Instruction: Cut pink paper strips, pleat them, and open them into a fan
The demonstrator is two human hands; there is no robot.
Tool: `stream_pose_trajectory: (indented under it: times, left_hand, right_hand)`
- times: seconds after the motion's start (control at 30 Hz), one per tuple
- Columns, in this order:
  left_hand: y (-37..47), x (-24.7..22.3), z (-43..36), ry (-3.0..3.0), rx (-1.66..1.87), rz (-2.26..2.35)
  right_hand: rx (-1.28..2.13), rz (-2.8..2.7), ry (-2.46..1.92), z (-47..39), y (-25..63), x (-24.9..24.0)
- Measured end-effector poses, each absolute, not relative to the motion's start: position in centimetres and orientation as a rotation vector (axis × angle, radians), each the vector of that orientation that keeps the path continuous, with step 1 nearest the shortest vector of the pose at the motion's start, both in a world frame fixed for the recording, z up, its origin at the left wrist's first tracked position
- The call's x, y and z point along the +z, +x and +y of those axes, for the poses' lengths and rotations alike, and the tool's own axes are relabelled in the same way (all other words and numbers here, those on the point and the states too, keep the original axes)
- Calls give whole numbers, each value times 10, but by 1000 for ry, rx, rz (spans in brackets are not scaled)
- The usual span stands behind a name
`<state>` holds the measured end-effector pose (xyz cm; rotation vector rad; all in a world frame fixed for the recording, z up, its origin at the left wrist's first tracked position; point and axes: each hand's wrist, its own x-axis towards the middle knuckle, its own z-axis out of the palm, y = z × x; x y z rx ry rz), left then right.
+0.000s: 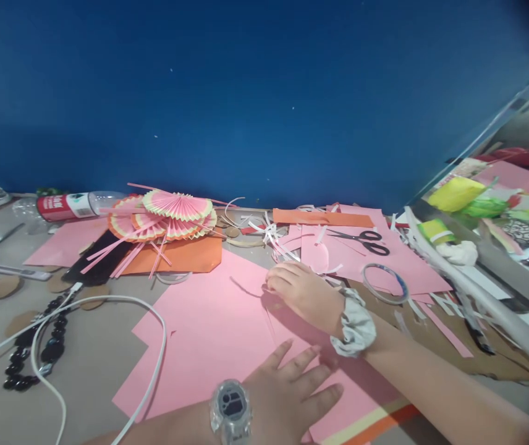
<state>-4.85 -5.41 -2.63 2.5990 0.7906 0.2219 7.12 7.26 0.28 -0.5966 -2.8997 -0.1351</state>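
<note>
Large pink paper sheets (199,321) lie stacked on the table in front of me. My left hand (292,389), with a clear-strapped watch (230,405) at the wrist, rests flat on the pink paper with its fingers spread. Just beyond it, my right hand (301,293) is closed with curled fingers, low over the same sheet; a pale scrunchie (355,324) circles that wrist. A thin dark line (246,287) shows on the paper left of the right fingertips. What those fingers hold, if anything, is hidden. Yellow and orange paper edges (376,423) show at the lower right.
Folded paper fans (176,207) with pink strips sit at the back left, near a plastic bottle (67,207). A white cable (160,346) curves over the paper's left side by a beaded string (54,349). Scissors (361,238), a tape roll (387,300) and a utility knife (478,334) lie right.
</note>
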Motion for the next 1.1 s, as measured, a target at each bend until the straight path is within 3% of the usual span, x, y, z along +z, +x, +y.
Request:
stream_pose_trajectory:
  times: [0.33, 0.6, 0.7, 0.87, 0.97, 1.1]
  left_hand:
    - [-59, -19, -52, 2449, 240, 794]
    - [-76, 15, -32, 2335, 22, 522]
    - [-76, 20, -29, 2242, 147, 530]
    - [-65, 11, -30, 1737, 632, 958]
    - [-65, 7, -30, 1523, 835, 925]
    - [-68, 2, -31, 1316, 943, 861]
  right_hand:
    - [-40, -2846, -770, 37, 125, -2]
    - [218, -2756, -952, 18, 129, -22]
    - [276, -2731, -1028, 15, 125, -16]
    - [902, -2474, -1084, 12, 133, 9]
    - [1314, -2214, -946, 14, 144, 24]
    - [1514, -2179, -969, 21, 155, 36]
